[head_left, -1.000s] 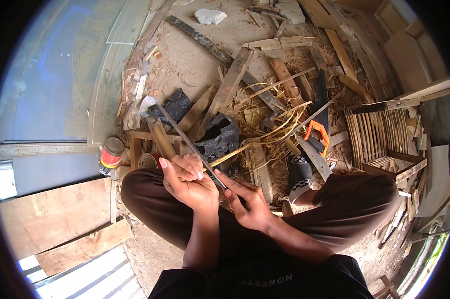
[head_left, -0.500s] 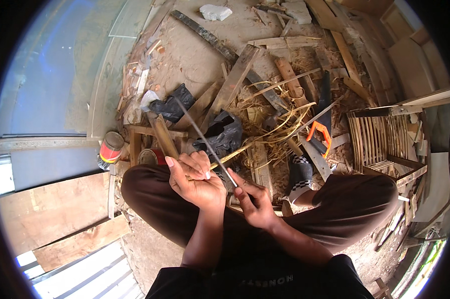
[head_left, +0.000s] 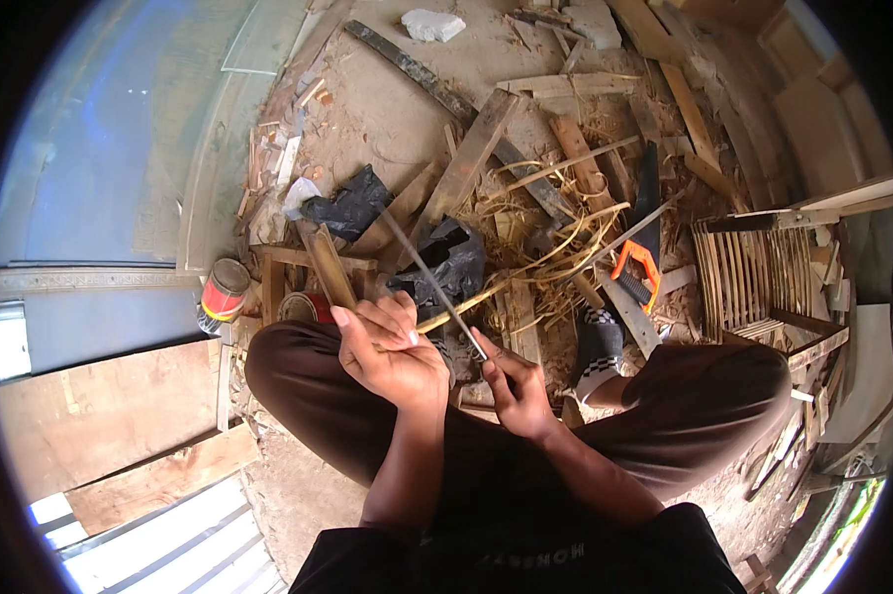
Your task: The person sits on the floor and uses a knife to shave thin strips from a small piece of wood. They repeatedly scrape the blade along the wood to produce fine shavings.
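In front of my lap, my left hand (head_left: pixel 392 351) is closed with curled fingers around one end of a thin yellowish strip (head_left: pixel 456 309), like split bamboo or rattan. The strip runs away to the right toward a pile of similar strips (head_left: pixel 565 262). My right hand (head_left: pixel 516 388) grips the near end of a long, narrow grey blade (head_left: pixel 431 272), seen nearly edge-on and perhaps a knife; its handle is hidden in my fingers. The blade slants up to the far left and crosses over the strip in view; whether they touch I cannot tell. Just beyond my left hand stands a brown wooden piece (head_left: pixel 329 265).
Black plastic bags (head_left: pixel 448 259) lie beyond my hands. A handsaw with an orange handle (head_left: pixel 637 275) is on the right, before a slatted wooden frame (head_left: pixel 738 282). A tin can (head_left: pixel 226 287) stands at left. Planks (head_left: pixel 471 153) and shavings litter the floor.
My right hand and the blade have shifted a little to the right. My left hand keeps nearly the same place, still holding the strip.
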{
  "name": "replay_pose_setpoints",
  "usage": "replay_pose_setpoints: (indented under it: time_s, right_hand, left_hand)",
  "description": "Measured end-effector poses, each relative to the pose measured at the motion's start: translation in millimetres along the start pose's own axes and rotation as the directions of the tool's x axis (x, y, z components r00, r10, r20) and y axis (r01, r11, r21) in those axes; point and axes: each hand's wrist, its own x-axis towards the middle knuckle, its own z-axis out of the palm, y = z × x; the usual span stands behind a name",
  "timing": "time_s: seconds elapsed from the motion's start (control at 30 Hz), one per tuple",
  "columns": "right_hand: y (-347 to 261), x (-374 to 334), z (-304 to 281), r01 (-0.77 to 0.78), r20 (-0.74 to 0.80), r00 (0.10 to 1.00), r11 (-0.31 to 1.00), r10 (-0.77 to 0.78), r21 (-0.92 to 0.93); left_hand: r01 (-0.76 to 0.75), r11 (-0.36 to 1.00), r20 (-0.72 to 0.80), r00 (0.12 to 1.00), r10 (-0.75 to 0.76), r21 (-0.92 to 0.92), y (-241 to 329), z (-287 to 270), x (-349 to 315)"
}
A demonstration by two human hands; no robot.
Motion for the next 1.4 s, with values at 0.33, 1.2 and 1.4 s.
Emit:
replay_pose_setpoints:
  time_s: [0.33,1.2,1.4]
  right_hand:
    - [8.2,-7.3,9.4,0.064,-0.06,0.996,0.997,-0.065,-0.031]
    - [25.4,4.2,1.7,-0.2,-0.003,0.98,0.978,0.2,-0.067]
    - [-22.0,5.7,14.8,0.046,0.0,0.999,0.997,-0.046,-0.067]
  left_hand:
    - [0.012,0.993,0.011,1.0,-0.013,0.114,3.5,9.0,-0.6]
    - [0.023,1.0,0.026,0.999,-0.023,0.019,0.9,-1.5,4.9]
    - [0.031,0.999,-0.014,0.999,-0.031,-0.012,-1.4,-0.6,8.3]
